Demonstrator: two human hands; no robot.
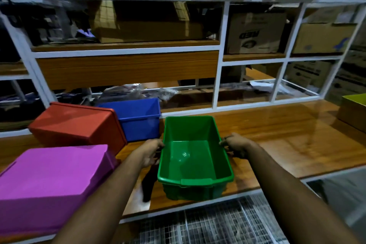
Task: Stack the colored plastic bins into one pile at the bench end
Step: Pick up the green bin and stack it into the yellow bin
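An empty green bin (193, 156) sits upright, mouth up, at the middle of the wooden bench (277, 140). My left hand (151, 151) grips its left rim and my right hand (235, 144) grips its right rim. Behind it to the left stands a blue bin (138, 119), upright and open. A red bin (77, 125) lies upside down left of the blue one. Nearest me at the left, a magenta bin (51, 180) is also turned bottom up.
White metal shelving (217, 77) full of cardboard boxes rises behind the bench. A yellow-green box (354, 109) stands at the bench's far right edge. A dark object (148, 184) lies on the bench by the green bin. Wire mesh (213, 226) shows below the front edge.
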